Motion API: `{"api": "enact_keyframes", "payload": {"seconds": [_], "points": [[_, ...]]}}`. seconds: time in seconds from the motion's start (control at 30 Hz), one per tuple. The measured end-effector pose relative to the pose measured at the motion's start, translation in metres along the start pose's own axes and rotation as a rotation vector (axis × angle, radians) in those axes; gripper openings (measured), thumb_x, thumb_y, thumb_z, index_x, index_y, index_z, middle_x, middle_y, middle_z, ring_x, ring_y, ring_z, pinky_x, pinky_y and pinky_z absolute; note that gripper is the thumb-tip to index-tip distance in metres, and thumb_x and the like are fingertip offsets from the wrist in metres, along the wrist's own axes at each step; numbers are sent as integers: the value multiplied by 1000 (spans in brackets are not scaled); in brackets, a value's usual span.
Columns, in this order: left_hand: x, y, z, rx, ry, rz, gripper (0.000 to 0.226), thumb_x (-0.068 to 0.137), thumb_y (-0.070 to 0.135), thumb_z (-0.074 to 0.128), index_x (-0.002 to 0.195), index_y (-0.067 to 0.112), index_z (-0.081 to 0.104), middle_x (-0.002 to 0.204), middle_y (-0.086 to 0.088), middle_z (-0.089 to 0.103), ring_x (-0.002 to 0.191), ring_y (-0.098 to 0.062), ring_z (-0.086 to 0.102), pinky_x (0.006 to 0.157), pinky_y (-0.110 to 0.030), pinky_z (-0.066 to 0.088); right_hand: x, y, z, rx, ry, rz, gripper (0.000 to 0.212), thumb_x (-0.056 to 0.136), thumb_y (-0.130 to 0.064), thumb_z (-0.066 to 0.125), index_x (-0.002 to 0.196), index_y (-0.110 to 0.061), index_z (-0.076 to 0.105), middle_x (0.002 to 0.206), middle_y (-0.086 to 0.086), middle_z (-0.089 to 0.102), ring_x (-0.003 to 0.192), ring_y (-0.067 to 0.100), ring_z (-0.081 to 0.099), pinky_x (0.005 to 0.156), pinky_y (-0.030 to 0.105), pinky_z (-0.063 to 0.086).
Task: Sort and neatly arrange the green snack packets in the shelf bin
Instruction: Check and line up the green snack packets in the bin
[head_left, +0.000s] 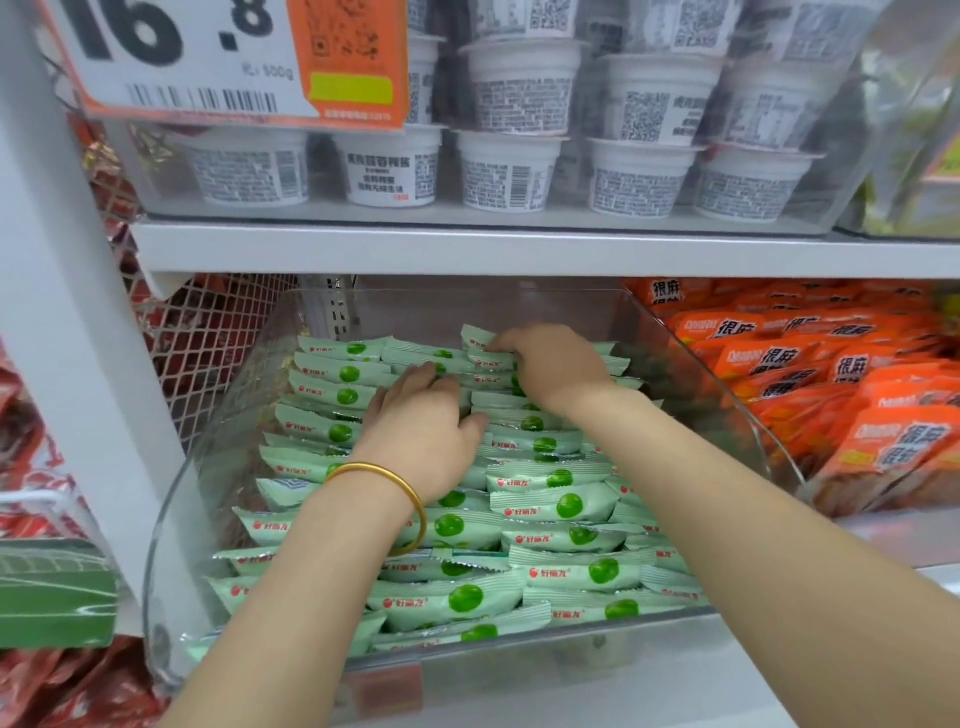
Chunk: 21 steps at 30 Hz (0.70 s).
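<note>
Two hands among the green snack packets (561, 506)

Rows of green snack packets fill the clear bin (208, 493) at centre frame. Left hand (421, 431), a gold bangle (387, 475) on its wrist, lies on the middle rows with fingers straight, grasping nothing. Right hand (553, 364), upper centre, curls its fingers round packets at the back row. White cups (511, 171) stand on the shelf above; orange packets (831, 364) lie at right.

Clear bin (208, 467) full of green packets (566, 506); left hand (423, 426) presses middle rows, right hand (553, 366) at its 1 o'clock grips green packets
</note>
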<state>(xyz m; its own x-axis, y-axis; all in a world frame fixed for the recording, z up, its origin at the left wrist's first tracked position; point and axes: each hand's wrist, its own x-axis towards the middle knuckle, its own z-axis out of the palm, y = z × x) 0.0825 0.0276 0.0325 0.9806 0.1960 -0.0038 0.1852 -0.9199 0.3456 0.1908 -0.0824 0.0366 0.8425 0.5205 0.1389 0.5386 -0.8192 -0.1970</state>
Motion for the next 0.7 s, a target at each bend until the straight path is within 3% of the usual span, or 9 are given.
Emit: {"api": "enact_keyframes", "payload": {"seconds": [0.07,0.17,0.27,0.33,0.43,0.57,0.7], "points": [[0,0,0,3,-2,3,58,98,40,37,147,13,24,157,-6,11,145,-20,8,118,-35,9,-1,-2,-4,-20,36,-1,51,91,-2,40,131,-31,53,136,2,53,122,25,50,97,34,41],[0,0,-1,5,-4,5,57,98,40,37,146,13,26,157,-7,11,145,-20,9,118,-34,10,-3,-4,-3,-126,124,-45,37,98,-27,37,132,-30,50,137,0,51,124,25,46,100,35,33],[1,-1,0,0,0,6,56,98,39,38,146,13,26,157,-7,12,145,-21,9,117,-35,11,-4,-7,6,-98,-130,-26,48,99,-51,22,140,-32,39,148,-2,39,136,21,34,111,41,19],[1,-1,0,4,-1,3,56,98,39,38,146,13,26,157,-7,11,145,-21,9,117,-36,11,-2,-6,5,-109,-149,-25,49,99,-52,20,140,-32,38,148,-3,38,136,22,33,112,42,17],[2,-1,1,-6,-4,-1,55,97,39,40,145,13,30,156,-8,14,144,-22,12,117,-37,13,-4,-12,4,-131,-24,-41,48,100,-48,22,142,-30,35,147,0,38,134,25,33,111,39,19],[3,-3,3,-29,31,6,45,95,35,43,133,10,46,145,-8,33,134,-24,30,112,-37,24,-5,-22,11,-51,-171,-46,60,96,-59,15,148,-29,19,155,-1,22,142,23,19,115,40,12],[3,-2,1,-37,44,0,48,96,34,43,136,7,41,150,-10,28,137,-24,26,114,-33,21,-5,-22,10,-32,-128,-33,59,95,-59,14,148,-33,18,155,0,20,142,24,15,115,39,10]]}}
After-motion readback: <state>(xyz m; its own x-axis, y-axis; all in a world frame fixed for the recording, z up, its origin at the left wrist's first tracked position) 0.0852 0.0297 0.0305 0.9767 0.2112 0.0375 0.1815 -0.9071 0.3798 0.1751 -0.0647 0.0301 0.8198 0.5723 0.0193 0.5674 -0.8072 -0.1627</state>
